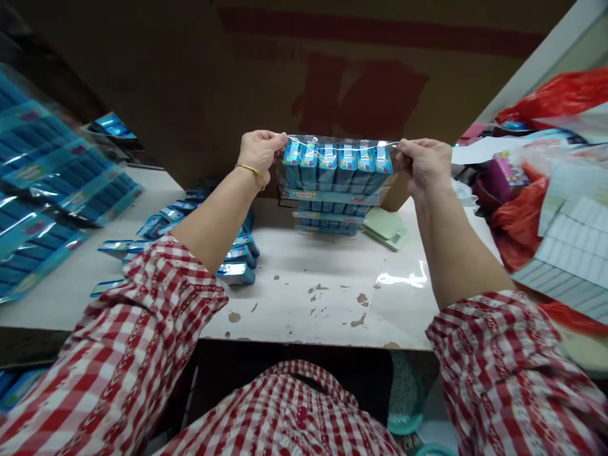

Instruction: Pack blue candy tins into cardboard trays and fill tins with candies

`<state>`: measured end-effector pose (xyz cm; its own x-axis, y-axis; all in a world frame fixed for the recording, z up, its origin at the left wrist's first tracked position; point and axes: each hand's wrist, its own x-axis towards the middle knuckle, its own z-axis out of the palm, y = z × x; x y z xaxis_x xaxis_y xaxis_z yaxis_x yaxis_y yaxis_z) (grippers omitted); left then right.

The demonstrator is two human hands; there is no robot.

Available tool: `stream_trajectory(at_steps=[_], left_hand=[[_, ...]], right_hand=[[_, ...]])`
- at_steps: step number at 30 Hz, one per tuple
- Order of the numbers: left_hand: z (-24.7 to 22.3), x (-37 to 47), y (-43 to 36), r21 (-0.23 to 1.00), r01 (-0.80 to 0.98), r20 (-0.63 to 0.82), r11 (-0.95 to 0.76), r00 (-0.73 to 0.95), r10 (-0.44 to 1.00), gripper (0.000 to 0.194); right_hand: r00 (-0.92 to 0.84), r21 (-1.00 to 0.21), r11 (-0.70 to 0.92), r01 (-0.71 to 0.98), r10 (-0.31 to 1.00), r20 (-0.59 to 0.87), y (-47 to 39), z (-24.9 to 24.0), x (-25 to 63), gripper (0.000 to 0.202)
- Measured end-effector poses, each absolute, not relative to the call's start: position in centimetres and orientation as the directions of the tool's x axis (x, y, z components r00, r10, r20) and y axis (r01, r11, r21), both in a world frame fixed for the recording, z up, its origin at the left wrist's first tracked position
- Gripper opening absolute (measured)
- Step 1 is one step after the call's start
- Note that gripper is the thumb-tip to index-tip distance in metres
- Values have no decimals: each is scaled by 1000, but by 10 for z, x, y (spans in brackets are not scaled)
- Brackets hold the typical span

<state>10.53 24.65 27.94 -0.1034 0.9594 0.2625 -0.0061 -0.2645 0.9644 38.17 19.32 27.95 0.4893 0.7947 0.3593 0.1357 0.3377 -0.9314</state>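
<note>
Between my two hands hangs a clear plastic package of blue packs (337, 166), its top edge stretched across. My left hand (259, 155), with a gold bangle at the wrist, pinches the upper left corner of the film. At the upper right corner, my right hand (425, 161) grips the film between thumb and fingers. Behind and below the raised package, more wrapped rows of blue packs (327, 223) show on the white table (304, 304). Loose blue packs (237, 256) lie beside and beyond my left forearm, partly hidden by it.
Wrapped blue packages (47, 183) are stacked at the left. A large cardboard box (190, 76) stands behind the table. Pale green cards (386, 228) lie right of centre. Red plastic bags (527, 221) and white stacked items (577, 253) crowd the right side.
</note>
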Motion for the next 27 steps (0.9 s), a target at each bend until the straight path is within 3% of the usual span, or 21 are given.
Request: stream_trajectory(at_steps=[6,11,14,16,19,22,27], left_hand=[[264,136,293,973,64,229,-224,-86,970,23],[245,124,303,940,187,309,-286,-110,945,21],[226,108,270,876,226,463,-426,-149,874,35],[202,100,228,828,264,529,-494,-80,845,38],[153,95,150,895,290,298,-338,172,939,30],[106,96,78,950,296,-12,-101,356,934,27],[69,79,18,919,365,-280,150,335,900,31]], right_hand=[[543,-943,304,136,773,328,246,259,400,29],[523,-913,246,325,758,390,236,218,449,24],[592,-818,-89,568,735,331,178,169,507,23],[706,-602,-485,634,680,197,125,132,544,20],[827,-430,-720,544,546,132,64,84,579,29],[816,-334,-748,574,555,159,56,54,592,42],[744,-256,-703,663,655,132,102,36,597,49]])
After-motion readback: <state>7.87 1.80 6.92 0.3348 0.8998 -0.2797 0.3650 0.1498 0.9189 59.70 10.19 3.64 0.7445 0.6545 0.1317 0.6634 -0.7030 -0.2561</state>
